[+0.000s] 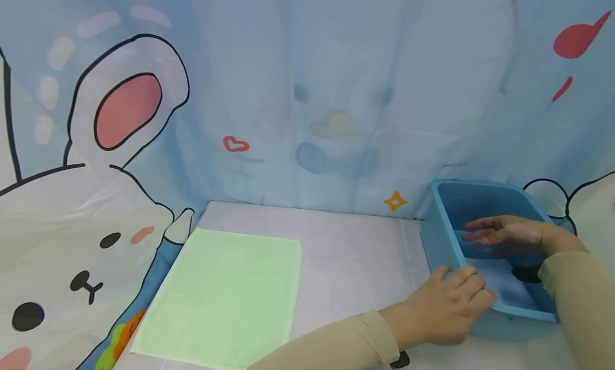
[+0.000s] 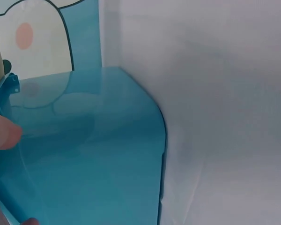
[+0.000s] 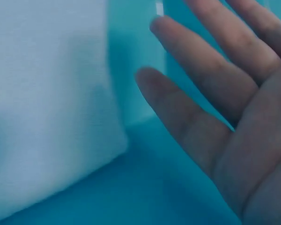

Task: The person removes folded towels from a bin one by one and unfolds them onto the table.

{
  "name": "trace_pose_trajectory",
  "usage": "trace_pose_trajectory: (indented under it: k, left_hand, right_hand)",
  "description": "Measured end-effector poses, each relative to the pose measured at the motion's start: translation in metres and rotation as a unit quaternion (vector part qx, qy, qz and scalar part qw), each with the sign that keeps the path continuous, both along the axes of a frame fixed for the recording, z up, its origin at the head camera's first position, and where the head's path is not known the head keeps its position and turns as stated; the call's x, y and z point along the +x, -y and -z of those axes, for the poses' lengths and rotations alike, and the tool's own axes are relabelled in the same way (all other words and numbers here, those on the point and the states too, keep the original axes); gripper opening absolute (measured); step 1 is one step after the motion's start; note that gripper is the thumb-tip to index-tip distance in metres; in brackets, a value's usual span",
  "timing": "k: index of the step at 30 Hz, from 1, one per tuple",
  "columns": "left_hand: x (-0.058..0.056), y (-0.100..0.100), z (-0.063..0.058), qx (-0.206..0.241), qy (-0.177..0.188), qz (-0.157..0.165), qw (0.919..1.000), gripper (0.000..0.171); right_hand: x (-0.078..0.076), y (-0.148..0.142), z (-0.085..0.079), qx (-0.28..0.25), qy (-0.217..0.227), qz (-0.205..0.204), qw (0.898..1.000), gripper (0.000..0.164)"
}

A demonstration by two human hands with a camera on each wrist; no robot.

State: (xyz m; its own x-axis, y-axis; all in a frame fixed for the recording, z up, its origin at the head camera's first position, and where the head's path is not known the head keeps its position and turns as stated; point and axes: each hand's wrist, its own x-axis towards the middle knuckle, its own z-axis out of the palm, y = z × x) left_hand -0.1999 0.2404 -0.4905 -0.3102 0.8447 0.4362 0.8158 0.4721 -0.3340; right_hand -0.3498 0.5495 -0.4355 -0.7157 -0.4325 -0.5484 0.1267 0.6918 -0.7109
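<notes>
A blue plastic bin (image 1: 442,242) stands at the right of the table. My left hand (image 1: 444,306) grips its near-left rim, fingers curled over the edge. In the left wrist view, part of that hand (image 2: 2,133) shows at the left edge against the bin's outer wall (image 2: 93,159). My right hand (image 1: 511,235) reaches into the bin with fingers spread and holds nothing. A folded white cloth (image 1: 499,282) lies inside the bin. The right wrist view shows the cloth (image 3: 51,112) to the left of the right hand's (image 3: 225,103) extended fingers, apart from them.
A pale green cloth (image 1: 226,295) lies flat on the white tabletop (image 1: 355,263), left of the bin. Behind the table hangs a light blue curtain (image 1: 269,65) with cartoon prints. The bin's back side stands close to that curtain.
</notes>
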Motion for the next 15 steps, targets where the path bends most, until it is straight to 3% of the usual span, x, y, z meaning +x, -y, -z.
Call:
trace_pose_trajectory:
  k: [6, 12, 15]
  left_hand:
    - [0.004, -0.006, -0.003, -0.031, 0.027, -0.007, 0.9991, 0.035]
    - [0.008, -0.01, -0.006, -0.074, 0.069, -0.022, 0.9946, 0.033]
    - [0.01, -0.011, -0.005, -0.076, 0.068, -0.02, 0.9947, 0.034]
  right_hand:
    - [0.002, -0.007, 0.011, 0.036, 0.007, 0.017, 0.999, 0.084]
    - [0.002, -0.015, 0.019, 0.073, -0.036, 0.024, 0.996, 0.081]
    - [0.003, -0.02, 0.023, 0.084, -0.052, 0.02, 0.995, 0.077]
